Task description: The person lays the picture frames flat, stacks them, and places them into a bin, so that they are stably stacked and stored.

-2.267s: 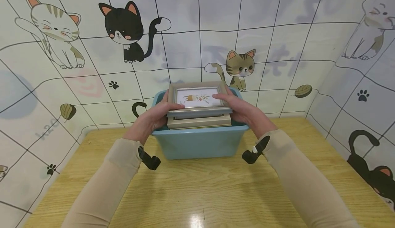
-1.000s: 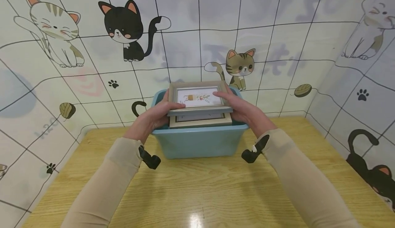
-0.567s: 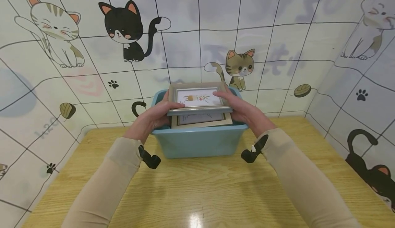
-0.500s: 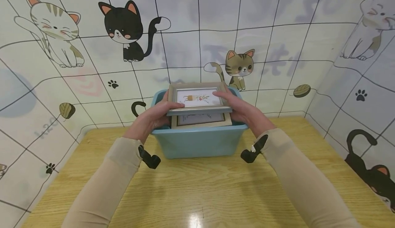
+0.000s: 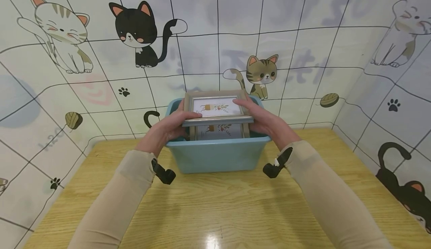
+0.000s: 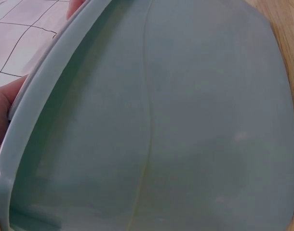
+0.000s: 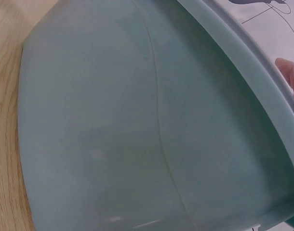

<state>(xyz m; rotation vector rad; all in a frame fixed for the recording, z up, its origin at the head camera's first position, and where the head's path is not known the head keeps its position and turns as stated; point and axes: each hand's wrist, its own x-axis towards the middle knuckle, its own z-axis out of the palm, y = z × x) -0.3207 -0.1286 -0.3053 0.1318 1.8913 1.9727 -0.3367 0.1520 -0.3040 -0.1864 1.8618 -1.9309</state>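
Observation:
Both hands hold a silvery-beige picture frame [image 5: 219,121] over a light-blue plastic basin [image 5: 217,157]. Its print of a potted flower faces up. My left hand [image 5: 170,125] grips its left end, thumb laid over the front edge. My right hand [image 5: 264,118] grips the opposite end, thumb on top. Below it, a second picture frame [image 5: 220,132] with a like print shows inside the basin; the rim hides its lower part. Most fingers of both hands are hidden by the upper frame and basin. The wrist views mainly show the basin's outer wall [image 6: 195,115].
The basin stands toward the back of a wood-grain table [image 5: 215,204]. Behind it rises a white wall covering [image 5: 202,54] with a black grid and cartoon cats, which also lines both sides.
The lower frame has tilted and sunk within the basin: earlier its beige border showed at the rim, now more of its print shows. Both hands and the upper frame have stayed nearly still.

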